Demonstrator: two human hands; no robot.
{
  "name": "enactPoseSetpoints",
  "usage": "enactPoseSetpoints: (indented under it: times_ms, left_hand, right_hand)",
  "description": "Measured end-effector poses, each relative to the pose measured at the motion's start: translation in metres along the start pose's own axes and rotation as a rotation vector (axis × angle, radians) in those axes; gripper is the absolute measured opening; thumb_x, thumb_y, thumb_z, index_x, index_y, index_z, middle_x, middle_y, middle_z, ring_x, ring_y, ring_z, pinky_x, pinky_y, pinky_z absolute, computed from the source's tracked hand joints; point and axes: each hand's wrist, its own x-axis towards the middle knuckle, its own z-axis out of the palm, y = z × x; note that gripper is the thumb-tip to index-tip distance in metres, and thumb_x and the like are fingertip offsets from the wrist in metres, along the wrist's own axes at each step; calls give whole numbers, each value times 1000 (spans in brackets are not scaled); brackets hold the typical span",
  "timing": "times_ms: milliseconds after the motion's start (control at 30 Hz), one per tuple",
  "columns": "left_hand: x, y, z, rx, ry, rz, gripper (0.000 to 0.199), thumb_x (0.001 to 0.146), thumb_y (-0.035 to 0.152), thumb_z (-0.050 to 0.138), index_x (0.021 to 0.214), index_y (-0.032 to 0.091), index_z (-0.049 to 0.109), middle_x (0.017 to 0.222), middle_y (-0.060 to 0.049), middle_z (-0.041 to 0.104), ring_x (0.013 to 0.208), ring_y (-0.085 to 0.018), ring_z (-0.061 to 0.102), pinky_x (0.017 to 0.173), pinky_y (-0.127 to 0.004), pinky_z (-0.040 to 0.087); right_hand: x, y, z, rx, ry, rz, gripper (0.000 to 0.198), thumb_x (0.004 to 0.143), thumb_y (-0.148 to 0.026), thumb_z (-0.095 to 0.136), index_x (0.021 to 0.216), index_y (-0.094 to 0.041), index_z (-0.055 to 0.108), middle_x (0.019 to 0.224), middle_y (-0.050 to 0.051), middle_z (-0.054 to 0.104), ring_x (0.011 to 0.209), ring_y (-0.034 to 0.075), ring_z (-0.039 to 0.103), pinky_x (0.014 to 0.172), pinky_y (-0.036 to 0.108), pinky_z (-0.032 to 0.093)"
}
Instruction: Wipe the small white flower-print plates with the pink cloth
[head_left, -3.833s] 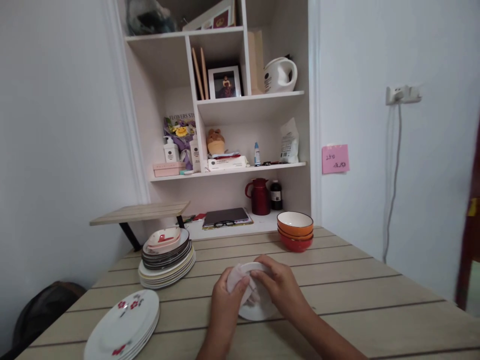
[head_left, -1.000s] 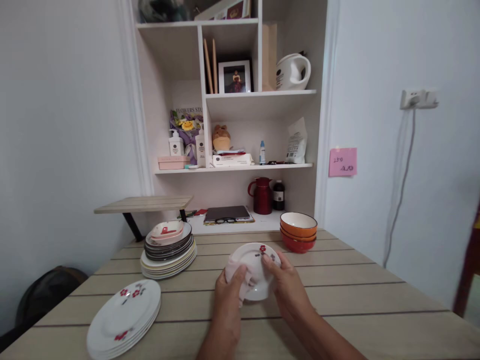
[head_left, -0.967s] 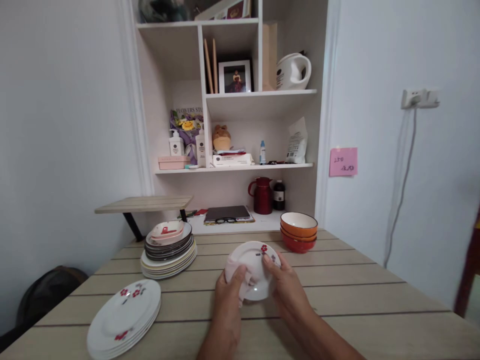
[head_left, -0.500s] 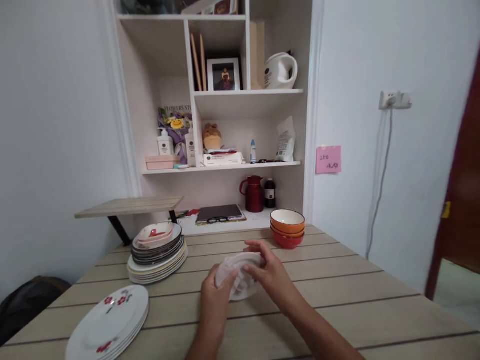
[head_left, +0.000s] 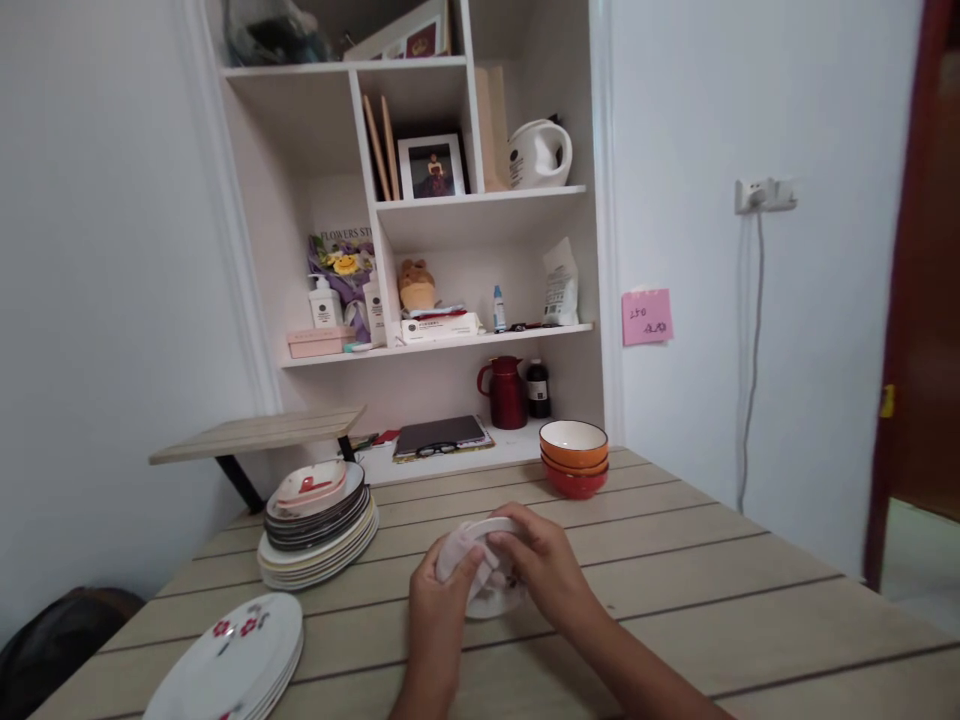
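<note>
A small white dish (head_left: 501, 603) is held tilted above the table between my two hands; a dark reddish mark shows on its inner face. My left hand (head_left: 442, 600) is closed on its left side, with a thin whitish cloth or tissue (head_left: 457, 550) bunched under the thumb and spread into the dish. On the opposite side, my right hand (head_left: 544, 560) grips the rim, thumb inside and fingers behind. Nearest on the left lie stacked white plates (head_left: 232, 665) with red flowers. Orange and red bowls (head_left: 574, 460) are nested beyond my right hand.
Further left stands a taller stack of plates (head_left: 319, 545) topped by small dishes (head_left: 311, 484), beside a raised wooden shelf (head_left: 259, 435). Behind the table (head_left: 675, 600), a ledge carries a dark laptop-like slab (head_left: 439, 434), glasses and a red jug (head_left: 507, 393).
The fingers of my right hand, raised and spread before, have closed onto the dish's rim. The dish has tilted a little and the cloth is bunched differently. The whole view has shifted slightly.
</note>
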Motion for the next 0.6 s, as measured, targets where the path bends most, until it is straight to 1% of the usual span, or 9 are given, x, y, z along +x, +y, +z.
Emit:
enactPoseSetpoints:
  times_ms: [67, 133, 233, 333, 433, 500, 600]
  left_hand:
    - [0, -1, 0, -24, 2, -13, 43, 60, 41, 83, 91, 12, 74, 77, -7, 75, 64, -18, 66, 61, -25, 53]
    - [1, -3, 0, -45, 1, -17, 42, 62, 40, 82, 92, 12, 73, 79, -7, 75, 67, -18, 68, 65, -26, 54]
    - [2, -7, -1, -89, 14, -34, 44, 62, 42, 83, 95, 13, 73, 81, -7, 75, 68, -19, 68, 65, -26, 54]
    - [2, -11, 0, -143, 44, -68, 50, 59, 45, 84, 95, 13, 73, 81, -7, 75, 69, -20, 69, 64, -27, 54]
    - [1, -16, 2, -194, 53, -102, 52, 60, 48, 83, 96, 11, 72, 79, -9, 75, 67, -21, 69, 64, -29, 54]
    - [1, -19, 3, -218, 50, -99, 53, 61, 48, 82, 97, 10, 72, 80, -11, 76, 69, -23, 70, 66, -32, 55]
    - [2, -23, 4, -156, 50, -82, 53, 64, 48, 80, 97, 9, 71, 86, -13, 76, 76, -26, 71, 72, -34, 55]
  right_hand:
    - [0, 2, 2, 74, 30, 65, 15, 78, -35, 64, 79, -20, 66, 64, -2, 57, 58, 15, 49, 53, 24, 38]
    - [-1, 4, 3, 120, 55, 100, 15, 76, -35, 65, 79, -20, 65, 62, -3, 55, 55, 14, 47, 51, 24, 37]
    - [-2, 6, 5, 168, 93, 104, 16, 75, -35, 67, 78, -20, 64, 64, -3, 56, 58, 14, 49, 53, 24, 39]
    - [-3, 8, 8, 266, 128, 118, 19, 74, -36, 68, 80, -19, 64, 67, -2, 58, 60, 14, 50, 54, 24, 40]
    - [-3, 5, 12, 398, 209, 214, 25, 73, -39, 69, 88, -20, 63, 70, -2, 59, 56, 13, 48, 48, 23, 36]
    - [-2, 2, 12, 450, 265, 269, 30, 71, -41, 71, 92, -21, 61, 71, -2, 60, 54, 12, 48, 45, 22, 34]
    - [0, 0, 9, 437, 269, 299, 33, 68, -42, 73, 89, -21, 61, 66, -3, 60, 51, 11, 46, 43, 21, 30]
